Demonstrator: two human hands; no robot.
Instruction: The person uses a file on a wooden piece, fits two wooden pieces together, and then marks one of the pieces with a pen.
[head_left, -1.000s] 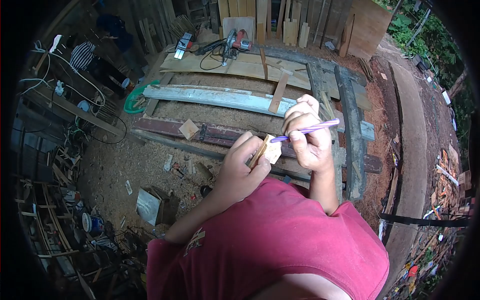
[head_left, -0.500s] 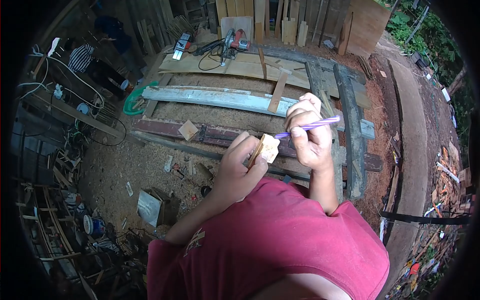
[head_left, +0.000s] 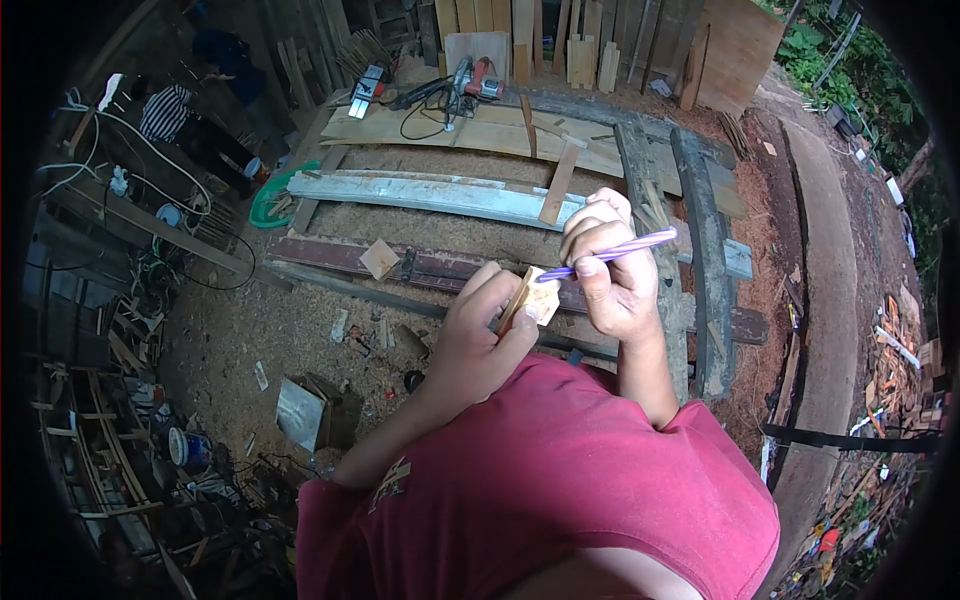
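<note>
My left hand [head_left: 487, 325] is closed around a small pale wooden block [head_left: 540, 299], thumb on its near face and fingers behind. In my right hand [head_left: 618, 270] is a slim pen [head_left: 640, 243] with purple and white stripes, gripped between thumb and curled fingers. The pen slants down to the left, and its lower end is at the upper edge of the block. Whether the tip presses on the wood is too small to tell. Both hands are raised in front of my red shirt, above the wooden beams.
A white-painted beam [head_left: 430, 194] and a dark red beam [head_left: 330, 256] lie beyond my hands. Farther back are a red power saw [head_left: 482, 82] and another power tool [head_left: 367, 88]. A green basket [head_left: 268, 205] stands at the left, near two people. A metal-faced box [head_left: 300, 413] sits on the ground.
The pen's lower end has moved slightly left, onto the block's upper edge, as my right hand shifted a little left. My left hand still holds the block in nearly the same place.
</note>
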